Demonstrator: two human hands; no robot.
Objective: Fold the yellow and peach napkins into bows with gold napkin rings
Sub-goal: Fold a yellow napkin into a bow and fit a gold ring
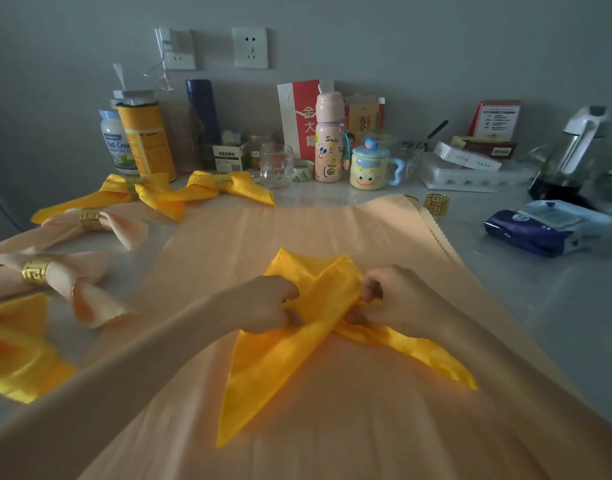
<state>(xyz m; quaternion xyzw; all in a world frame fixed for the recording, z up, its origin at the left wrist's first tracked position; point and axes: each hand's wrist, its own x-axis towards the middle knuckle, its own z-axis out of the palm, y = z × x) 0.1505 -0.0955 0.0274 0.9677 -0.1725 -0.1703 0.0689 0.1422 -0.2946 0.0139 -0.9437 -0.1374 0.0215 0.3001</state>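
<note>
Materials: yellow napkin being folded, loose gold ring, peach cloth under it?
Yellow napkin: satin-like fabric, glossy; sheen along folds.
Ring: probably metal, maybe plated plastic; shiny gold, fret cut-outs.
Peach cloth: matte woven fabric; soft creases, zigzag edge.

Centre: crossed napkin (280,358) on spread napkin (245,237); 4 ringed bows (90,220) left; loose ring (436,203) behind-right; bottles (329,140) along back wall (401,46).

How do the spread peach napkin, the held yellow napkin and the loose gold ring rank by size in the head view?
spread peach napkin
held yellow napkin
loose gold ring, clearly smallest though farther away
</note>
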